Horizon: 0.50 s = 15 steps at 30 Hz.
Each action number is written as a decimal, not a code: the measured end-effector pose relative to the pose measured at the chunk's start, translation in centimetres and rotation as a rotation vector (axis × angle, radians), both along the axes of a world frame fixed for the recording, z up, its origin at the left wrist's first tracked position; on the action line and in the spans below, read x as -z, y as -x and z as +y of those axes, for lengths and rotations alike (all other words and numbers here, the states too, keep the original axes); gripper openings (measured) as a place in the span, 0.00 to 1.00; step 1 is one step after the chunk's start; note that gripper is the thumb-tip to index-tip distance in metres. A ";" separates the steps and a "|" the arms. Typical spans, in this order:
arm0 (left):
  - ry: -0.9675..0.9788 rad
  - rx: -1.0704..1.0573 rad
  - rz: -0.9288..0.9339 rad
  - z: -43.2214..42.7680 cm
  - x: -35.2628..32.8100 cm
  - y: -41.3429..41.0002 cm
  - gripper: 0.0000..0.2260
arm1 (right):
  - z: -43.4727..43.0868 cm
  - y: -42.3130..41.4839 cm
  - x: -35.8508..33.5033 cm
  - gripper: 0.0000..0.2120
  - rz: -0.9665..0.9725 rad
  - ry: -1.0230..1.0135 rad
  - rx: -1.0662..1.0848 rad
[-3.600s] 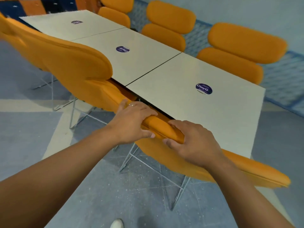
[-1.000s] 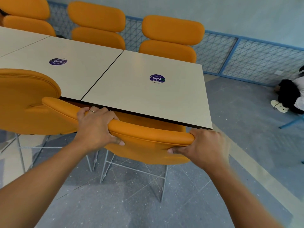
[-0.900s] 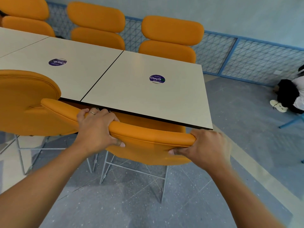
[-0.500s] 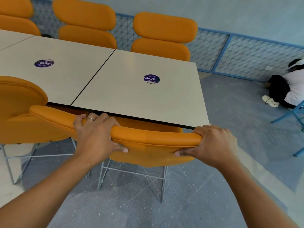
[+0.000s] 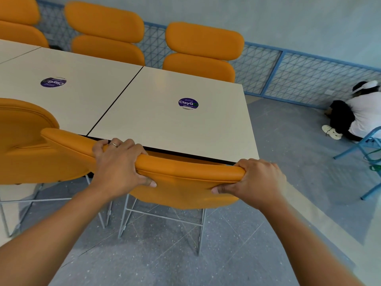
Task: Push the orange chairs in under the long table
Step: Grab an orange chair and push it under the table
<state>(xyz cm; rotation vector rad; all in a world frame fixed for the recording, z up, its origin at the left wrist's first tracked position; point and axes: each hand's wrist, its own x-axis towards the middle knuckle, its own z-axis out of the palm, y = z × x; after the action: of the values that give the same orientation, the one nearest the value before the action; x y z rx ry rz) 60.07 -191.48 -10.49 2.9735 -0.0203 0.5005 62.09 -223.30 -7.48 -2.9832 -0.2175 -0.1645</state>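
Note:
An orange chair (image 5: 185, 182) on a thin wire frame stands at the near edge of the long white table (image 5: 160, 129), its backrest top close against the table's dark edge. My left hand (image 5: 117, 164) grips the top of that backrest near its middle, fingers over the far side and thumb on the near face. At the backrest's right end my right hand (image 5: 255, 180) grips the rim the same way. The chair's seat is hidden under the table. A second orange chair (image 5: 26, 145) stands just to the left.
Three more orange chairs (image 5: 202, 52) line the table's far side before a blue mesh fence (image 5: 305, 73). A person in white (image 5: 358, 112) crouches on the floor at the right, beside a blue chair frame (image 5: 369, 145). Grey floor lies around my feet.
Since 3.6 s ago the view has swung right, and the chair back now lies square to the table edge. Over the last second the hands kept their grip and the chair barely shifted.

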 end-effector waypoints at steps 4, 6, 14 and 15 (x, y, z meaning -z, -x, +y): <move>0.011 0.007 0.021 0.3 0.1 0.2 0.34 | 0.3 0.4 0.1 0.40 0.015 -0.012 0.028; 0.022 0.014 0.018 0.7 0.0 0.3 0.34 | 0.7 0.7 0.1 0.39 0.017 -0.020 0.033; 0.017 0.046 0.022 1.1 -0.1 0.3 0.34 | 2.3 1.0 -0.4 0.37 0.088 0.089 0.065; 0.010 0.048 0.030 1.1 -0.2 0.3 0.35 | 2.8 1.3 -0.1 0.36 0.064 0.115 0.072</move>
<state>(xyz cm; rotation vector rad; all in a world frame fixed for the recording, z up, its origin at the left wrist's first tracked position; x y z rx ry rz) 59.75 -190.39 -10.33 2.9628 -0.0862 0.4489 60.81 -220.47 -7.40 -3.1066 -0.1155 -0.0662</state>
